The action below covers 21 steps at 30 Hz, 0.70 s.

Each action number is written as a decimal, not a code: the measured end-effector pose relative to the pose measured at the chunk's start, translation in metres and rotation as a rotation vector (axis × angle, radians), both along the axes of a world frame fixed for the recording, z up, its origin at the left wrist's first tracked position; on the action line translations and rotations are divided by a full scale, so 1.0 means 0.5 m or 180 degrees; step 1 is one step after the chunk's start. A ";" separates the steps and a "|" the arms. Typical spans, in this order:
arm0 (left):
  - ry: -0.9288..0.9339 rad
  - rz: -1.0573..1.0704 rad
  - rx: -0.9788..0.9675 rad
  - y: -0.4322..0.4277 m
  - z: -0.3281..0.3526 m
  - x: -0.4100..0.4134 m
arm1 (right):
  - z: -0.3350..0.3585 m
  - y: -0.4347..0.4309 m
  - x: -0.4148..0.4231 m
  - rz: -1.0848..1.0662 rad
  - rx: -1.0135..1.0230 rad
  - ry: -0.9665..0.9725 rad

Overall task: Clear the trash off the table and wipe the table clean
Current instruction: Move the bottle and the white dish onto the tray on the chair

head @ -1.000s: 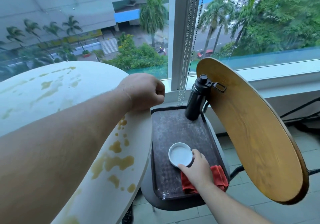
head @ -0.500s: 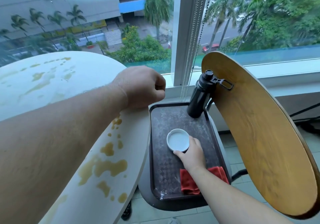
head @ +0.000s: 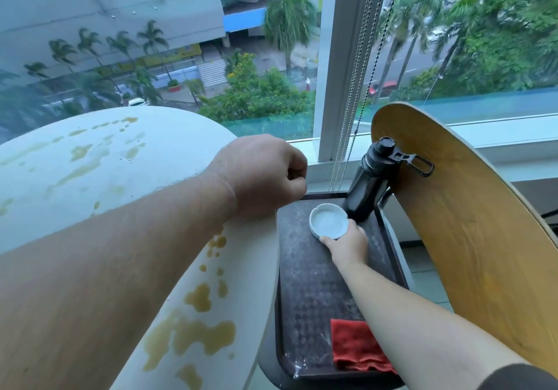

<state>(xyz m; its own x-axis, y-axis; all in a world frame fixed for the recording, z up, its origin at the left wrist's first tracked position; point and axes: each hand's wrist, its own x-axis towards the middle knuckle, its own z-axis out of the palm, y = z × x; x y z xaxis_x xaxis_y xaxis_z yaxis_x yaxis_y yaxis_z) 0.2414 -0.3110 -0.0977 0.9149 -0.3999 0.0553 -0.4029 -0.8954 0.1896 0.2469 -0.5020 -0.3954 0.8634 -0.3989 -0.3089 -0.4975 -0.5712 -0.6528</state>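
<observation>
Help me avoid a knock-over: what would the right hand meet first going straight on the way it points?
The white dish, which the right hand grips at its near rim. Beyond it, the line seems to run to the far left corner of the tray; the black bottle stands just right of that line.

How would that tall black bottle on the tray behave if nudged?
The black bottle looks tall and narrow, so a nudge would probably tip it rather than slide it on the textured tray. The wooden panel beside it might catch it. Being round, it would likely roll once down.
</observation>
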 end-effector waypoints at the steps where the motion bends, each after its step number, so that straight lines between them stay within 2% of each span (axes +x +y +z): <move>1: 0.0002 0.0004 0.0002 0.000 -0.001 0.000 | 0.000 0.003 0.009 -0.0024 -0.0015 0.0001; 15: 0.0012 0.0024 -0.0029 -0.002 -0.001 0.004 | 0.006 0.011 0.046 -0.0079 -0.0209 0.0097; 21: 0.0062 0.0085 -0.0012 0.001 0.002 0.009 | 0.023 0.004 0.034 0.0067 -0.0071 0.0044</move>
<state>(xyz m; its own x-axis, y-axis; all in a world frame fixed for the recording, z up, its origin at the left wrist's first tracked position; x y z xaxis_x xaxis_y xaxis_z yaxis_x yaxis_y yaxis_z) 0.2460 -0.3104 -0.0969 0.9262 -0.3751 0.0388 -0.3750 -0.9051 0.2005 0.2640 -0.5002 -0.3838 0.8674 -0.3877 -0.3121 -0.4941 -0.5959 -0.6331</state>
